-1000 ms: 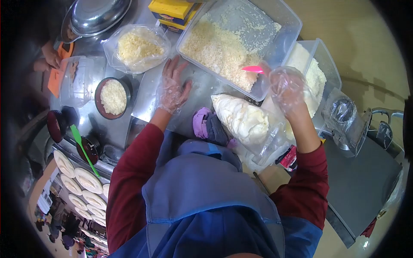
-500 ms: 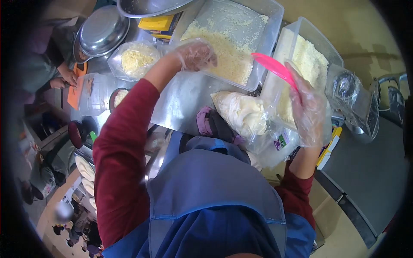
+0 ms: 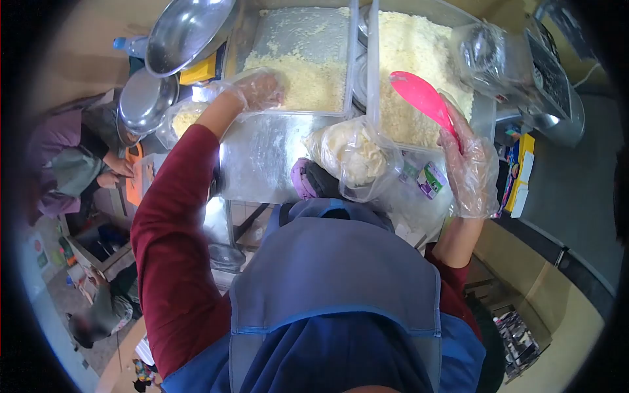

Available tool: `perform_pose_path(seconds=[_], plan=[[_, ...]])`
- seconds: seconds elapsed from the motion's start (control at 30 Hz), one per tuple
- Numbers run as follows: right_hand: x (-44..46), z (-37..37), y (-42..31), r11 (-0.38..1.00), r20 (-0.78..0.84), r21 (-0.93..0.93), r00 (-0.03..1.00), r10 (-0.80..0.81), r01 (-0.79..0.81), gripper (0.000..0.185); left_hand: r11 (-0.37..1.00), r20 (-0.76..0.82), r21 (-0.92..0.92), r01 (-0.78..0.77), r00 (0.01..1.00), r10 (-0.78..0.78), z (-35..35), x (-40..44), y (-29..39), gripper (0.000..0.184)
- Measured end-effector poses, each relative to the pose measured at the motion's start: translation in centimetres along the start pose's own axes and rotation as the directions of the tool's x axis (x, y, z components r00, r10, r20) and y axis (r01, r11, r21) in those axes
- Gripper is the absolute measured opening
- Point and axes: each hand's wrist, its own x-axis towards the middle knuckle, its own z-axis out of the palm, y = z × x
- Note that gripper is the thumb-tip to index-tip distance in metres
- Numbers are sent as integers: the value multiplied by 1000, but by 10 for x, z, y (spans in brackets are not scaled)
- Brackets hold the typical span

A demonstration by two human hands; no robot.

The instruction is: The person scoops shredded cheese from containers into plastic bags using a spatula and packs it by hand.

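A clear plastic glove covers my right hand (image 3: 470,167), which is closed on the handle of a bright pink plastic spoon (image 3: 419,98). The spoon's wide end points up and left over the right clear tub (image 3: 486,134), which holds a pale grated food (image 3: 409,52). My left hand (image 3: 259,90), gloved too, reaches over the near left corner of the left clear tub (image 3: 352,59), against the pale yellow shreds (image 3: 314,82) inside. Its fingers are blurred by the glove, so their grip is unclear. Between tubs and apron lies a plastic bag of creamy white filling (image 3: 357,157).
Metal bowls (image 3: 190,33) stand at the back left, beside a yellow box (image 3: 200,71) and a bag of shreds (image 3: 185,119). A purple and black cloth item (image 3: 313,178) lies at the table's front edge. Another person's hands (image 3: 114,171) work far left at an orange board (image 3: 133,177).
My view has turned, so the tubs appear straighter and further left. My left hand is lower over the left tub's near corner. The pink spoon stays in my right hand.
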Motion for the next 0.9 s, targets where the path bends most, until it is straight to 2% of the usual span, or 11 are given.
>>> perform_pose_path(seconds=[0.07, 0.13, 0.17, 0.23, 0.3, 0.43, 0.67, 0.73, 0.83, 0.87, 0.9], plan=[[-5, 0, 7, 999, -27, 37, 1000, 10, -9, 42, 1000, 34, 13, 25, 999, -26, -5, -2, -1, 23], [-8, 4, 16, 997, -48, 78, 999, 5, -1, 41, 970, -193, -239, -42, 981, -5, -13, -14, 1, 19], [-9, 7, 22, 988, -60, 156, 998, 5, 5, 41, 973, -191, -228, -38, 981, -6, -17, -19, 3, 19], [-11, 6, 24, 972, -74, 236, 997, 6, 12, 42, 912, -266, -411, 11, 955, -131, -27, -28, 9, 15], [-13, 0, 21, 947, -28, 316, 996, 79, -66, 42, 904, -348, -428, -22, 927, -142, -36, -36, 15, 16], [-14, 1, 25, 934, -85, 358, 995, 44, -11, 40, 848, -481, -524, -73, 848, -224, -65, -57, 54, 19], [-20, -5, 14, 922, -88, 387, 994, 61, -22, 39, 784, -573, -529, -324, 818, -49, -103, -84, 168, 12], [-23, -6, 16, 912, -72, 408, 994, 82, -45, 39, 796, -687, -318, -514, 704, 180, -95, -79, 184, 11], [-27, -6, 20, 895, -117, 447, 991, 59, 0, 38, 818, -707, -258, -514, 678, 203, -80, -74, 202, 11], [-30, -12, 16, 930, -105, 367, 993, 46, -5, 40, 890, -574, -208, -406, 788, 225, -82, -77, 206, 11], [-31, -18, 14, 959, -95, 283, 995, 38, -10, 42, 888, -585, -192, -418, 775, 239, -80, -77, 209, 11]])
